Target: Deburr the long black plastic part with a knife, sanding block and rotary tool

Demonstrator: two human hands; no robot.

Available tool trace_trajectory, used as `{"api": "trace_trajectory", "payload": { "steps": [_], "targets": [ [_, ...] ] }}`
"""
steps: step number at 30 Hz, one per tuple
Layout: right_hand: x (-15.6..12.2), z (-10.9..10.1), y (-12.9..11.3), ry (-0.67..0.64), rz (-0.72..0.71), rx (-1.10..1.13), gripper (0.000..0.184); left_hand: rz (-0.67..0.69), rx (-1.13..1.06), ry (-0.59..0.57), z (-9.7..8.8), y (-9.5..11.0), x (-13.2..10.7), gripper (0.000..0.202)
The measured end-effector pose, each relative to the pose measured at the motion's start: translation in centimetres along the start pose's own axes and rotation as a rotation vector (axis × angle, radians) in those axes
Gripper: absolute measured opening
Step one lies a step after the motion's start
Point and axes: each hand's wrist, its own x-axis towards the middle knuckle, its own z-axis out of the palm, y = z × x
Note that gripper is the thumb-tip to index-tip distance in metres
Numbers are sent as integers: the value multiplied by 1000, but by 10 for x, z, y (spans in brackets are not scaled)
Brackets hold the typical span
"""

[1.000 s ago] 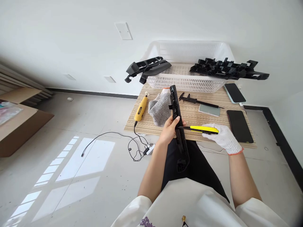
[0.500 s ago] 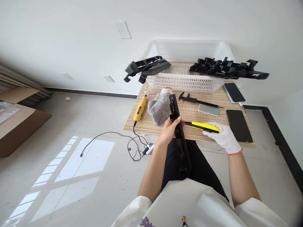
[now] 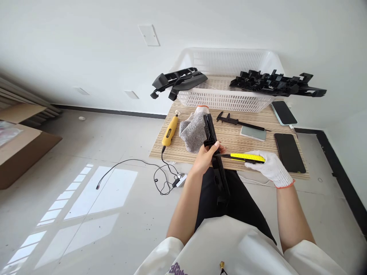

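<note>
My bare left hand [image 3: 205, 157] is closed around a long black plastic part [image 3: 216, 168] that runs from the table's near edge down over my lap. My right hand [image 3: 271, 165], in a white knit glove, grips a yellow utility knife [image 3: 247, 157]. The knife's tip touches the black part just beside my left thumb. A grey glove [image 3: 194, 131] lies on the wooden table [image 3: 229, 137] right behind the part's far end.
On the table: a yellow corded rotary tool [image 3: 170, 131], a black caliper [image 3: 236, 122], a grey block [image 3: 253, 133] and two phones [image 3: 289, 152]. A white basket [image 3: 226, 100] at the back carries black plastic parts [image 3: 276, 84] on its rim. A cable [image 3: 134, 168] trails on the floor, cardboard [image 3: 23, 149] at left.
The black part has slid down towards my lap and tilted slightly. The knife lifted a little, then came back level against the part. Both hands keep their grip.
</note>
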Motion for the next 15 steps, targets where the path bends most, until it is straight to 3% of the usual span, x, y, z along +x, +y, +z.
{"api": "trace_trajectory", "payload": {
  "steps": [15],
  "targets": [
    [1, 1, 1, -43, -40, -16, 35, 41, -18, 61, 2, -2, -1, 39]
  ]
}}
